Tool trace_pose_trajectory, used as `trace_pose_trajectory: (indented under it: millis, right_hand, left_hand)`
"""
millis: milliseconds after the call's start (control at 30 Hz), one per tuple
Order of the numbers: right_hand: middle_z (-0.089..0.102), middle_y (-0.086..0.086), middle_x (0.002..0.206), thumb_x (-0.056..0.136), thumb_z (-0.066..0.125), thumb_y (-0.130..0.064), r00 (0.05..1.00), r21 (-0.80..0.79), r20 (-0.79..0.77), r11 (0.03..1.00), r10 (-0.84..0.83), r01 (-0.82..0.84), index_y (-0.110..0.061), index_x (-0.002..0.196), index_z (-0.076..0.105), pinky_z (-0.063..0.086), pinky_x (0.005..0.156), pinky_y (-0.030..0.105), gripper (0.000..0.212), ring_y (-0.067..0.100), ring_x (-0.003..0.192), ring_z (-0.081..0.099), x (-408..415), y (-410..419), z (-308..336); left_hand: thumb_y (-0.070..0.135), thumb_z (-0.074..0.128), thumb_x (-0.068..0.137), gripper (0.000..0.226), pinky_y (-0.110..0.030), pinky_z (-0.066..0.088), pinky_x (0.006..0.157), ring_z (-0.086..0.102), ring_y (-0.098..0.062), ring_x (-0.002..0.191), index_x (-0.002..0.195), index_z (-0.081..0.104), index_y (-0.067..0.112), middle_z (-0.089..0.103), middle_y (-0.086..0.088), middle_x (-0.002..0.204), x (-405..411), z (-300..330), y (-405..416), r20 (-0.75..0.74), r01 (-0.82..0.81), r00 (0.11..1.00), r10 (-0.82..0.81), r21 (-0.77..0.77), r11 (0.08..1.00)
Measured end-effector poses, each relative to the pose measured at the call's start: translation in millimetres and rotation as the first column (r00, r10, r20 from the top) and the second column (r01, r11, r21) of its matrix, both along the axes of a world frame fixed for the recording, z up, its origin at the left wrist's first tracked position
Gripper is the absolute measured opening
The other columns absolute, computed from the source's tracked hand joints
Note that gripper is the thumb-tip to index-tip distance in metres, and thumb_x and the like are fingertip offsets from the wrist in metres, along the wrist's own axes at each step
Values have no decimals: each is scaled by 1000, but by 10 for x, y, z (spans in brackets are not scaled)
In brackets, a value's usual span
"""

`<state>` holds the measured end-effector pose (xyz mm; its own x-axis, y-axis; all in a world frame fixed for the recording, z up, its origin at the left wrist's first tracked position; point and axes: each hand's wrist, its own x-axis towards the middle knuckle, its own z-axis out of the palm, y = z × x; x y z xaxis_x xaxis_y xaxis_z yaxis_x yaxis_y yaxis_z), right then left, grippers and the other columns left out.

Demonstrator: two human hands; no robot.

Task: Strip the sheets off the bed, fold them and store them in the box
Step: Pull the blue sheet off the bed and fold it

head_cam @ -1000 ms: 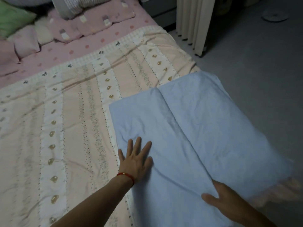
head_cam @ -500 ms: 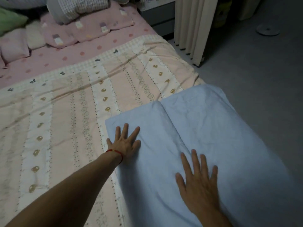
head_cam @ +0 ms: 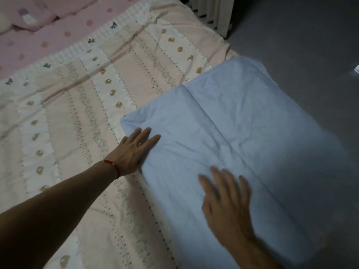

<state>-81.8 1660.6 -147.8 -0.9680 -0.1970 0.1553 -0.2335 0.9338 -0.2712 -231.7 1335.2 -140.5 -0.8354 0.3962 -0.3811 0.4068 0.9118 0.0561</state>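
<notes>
Item one, as I read it off the head camera: a folded light-blue sheet [head_cam: 223, 142] lies on the right side of the bed, over the patterned quilt [head_cam: 81, 105], with its right part running out past the bed's edge above the grey floor [head_cam: 301, 45]. A straight fold line crosses the sheet from its far edge toward the near one. Item two: my left hand [head_cam: 134, 150] rests flat on the sheet's near-left corner, fingers straight and together, heel of the palm on the quilt; its grip is wide, holding nothing. A red cord bracelet [head_cam: 112, 165] circles that wrist. Item three: my right hand [head_cam: 227, 202] lies palm down on the sheet just left of the fold line, fingers spread and straight, blurred in the frame; its grip is likewise wide, pressing only. Item four: the quilt, peach and cream stripes with small gold motifs, covers most of the bed. Item five: a pink dotted sheet [head_cam: 48, 39] shows beyond the quilt's far edge. Item six: a pale curtain [head_cam: 211, 12] hangs beside the far corner of the bed.
</notes>
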Motion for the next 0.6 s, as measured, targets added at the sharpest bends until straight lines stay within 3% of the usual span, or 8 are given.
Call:
trace_pose_trajectory:
  millis: [100,233,333,400,500,567,600]
  right_hand:
    - [64,11,136,83,62,-29,985,-35,5,984,173,-172,-37,130,65,40,100,65,47,38,122,62,697,-423,-4]
    - [51,20,149,98,54,-25,976,82,182,988,117,-133,-34,138,59,36,100,75,42,48,136,48,970,-627,-131]
    - [47,26,150,83,67,-30,962,26,263,996,73,-82,-30,132,62,32,100,78,49,54,135,44,1006,-770,-58]
    - [52,28,144,88,54,-31,929,-50,370,999,7,12,-31,127,66,32,99,75,41,58,130,48,983,-857,-33]
    - [58,37,122,94,32,-20,781,-30,613,985,-114,167,-9,110,73,40,83,61,45,53,104,55,942,-987,-46]
    - [57,40,99,91,27,-7,690,10,707,977,-157,212,13,97,70,45,62,53,47,46,76,56,958,-990,-40]
    - [56,40,88,84,28,3,716,85,675,983,-178,164,18,86,69,46,53,49,44,45,63,56,962,-949,25]
  left_hand:
    - [12,56,98,92,-69,30,111,5,-45,152,160,-9,32,0,-19,166,195,-128,-13,-145,109,983,-117,-60,992]
    - [11,58,100,89,-71,36,107,5,-47,151,160,-2,37,2,-21,165,197,-244,-14,-171,76,982,-76,-2,997]
    - [19,56,101,76,-66,37,109,6,-45,151,159,11,40,10,-20,164,51,-189,-13,-143,24,990,-15,63,998]
    - [16,62,97,71,-64,47,98,23,-48,144,155,26,35,28,-24,154,-70,-86,20,-172,101,982,-82,104,989]
    - [7,71,86,59,-56,58,70,50,-46,116,139,49,19,53,-26,125,-144,109,74,-282,229,940,-192,106,968]
    - [5,73,82,47,-53,59,67,57,-45,108,127,63,9,61,-25,114,-181,257,120,-344,280,907,-242,65,958]
    - [4,75,80,42,-53,58,69,59,-44,104,121,68,6,64,-24,109,-203,341,154,-366,298,892,-265,36,954]
